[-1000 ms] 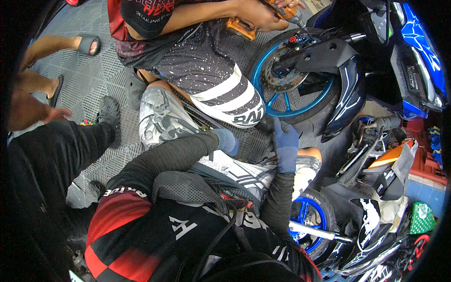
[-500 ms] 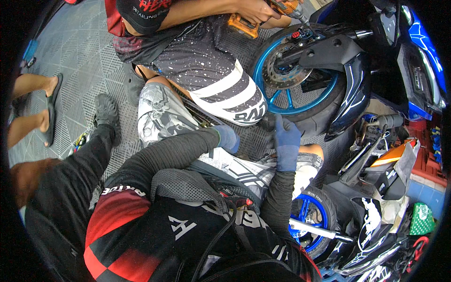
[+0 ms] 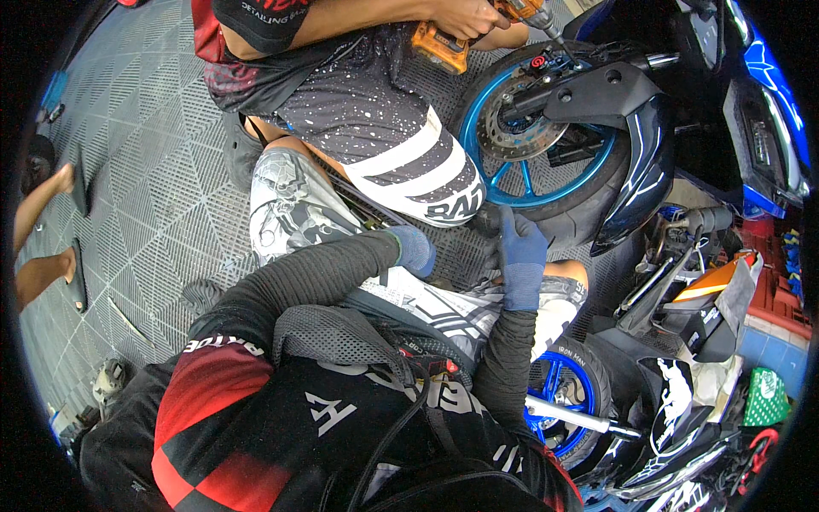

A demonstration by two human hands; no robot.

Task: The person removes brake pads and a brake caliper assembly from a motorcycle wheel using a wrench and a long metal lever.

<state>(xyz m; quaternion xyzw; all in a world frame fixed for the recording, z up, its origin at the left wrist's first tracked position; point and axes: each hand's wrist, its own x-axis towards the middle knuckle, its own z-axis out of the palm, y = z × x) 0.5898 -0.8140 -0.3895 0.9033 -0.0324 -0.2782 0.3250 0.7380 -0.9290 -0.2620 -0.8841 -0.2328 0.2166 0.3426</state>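
Note:
My left hand [image 3: 415, 250], in a blue-grey knit glove, is held low over my lap with its back up and its fingers curled. Whatever lies inside it is hidden. My right hand [image 3: 522, 247], in the same kind of glove, is raised over my right knee. Its fingers are bent closed next to a small dark shape [image 3: 486, 219] too unclear to name, and what they grip does not show. Just beyond the right hand is the motorcycle's front tire [image 3: 567, 224], on a blue-rimmed wheel with a brake disc [image 3: 490, 119].
Across from me a co-worker in dark, striped shorts [image 3: 401, 162] holds an orange-black cordless drill [image 3: 441, 49] against the wheel's fork area. More motorcycles stand at right, one with a dark blue wheel [image 3: 559, 384]. Grey floor tiles [image 3: 145, 188] spread left, where a person's sandalled feet [image 3: 75, 273] show.
The dark-trousered leg and shoe at left have swung away toward the lower left. The sandalled feet have shifted left. My hands have hardly moved, and the drill is slightly lower.

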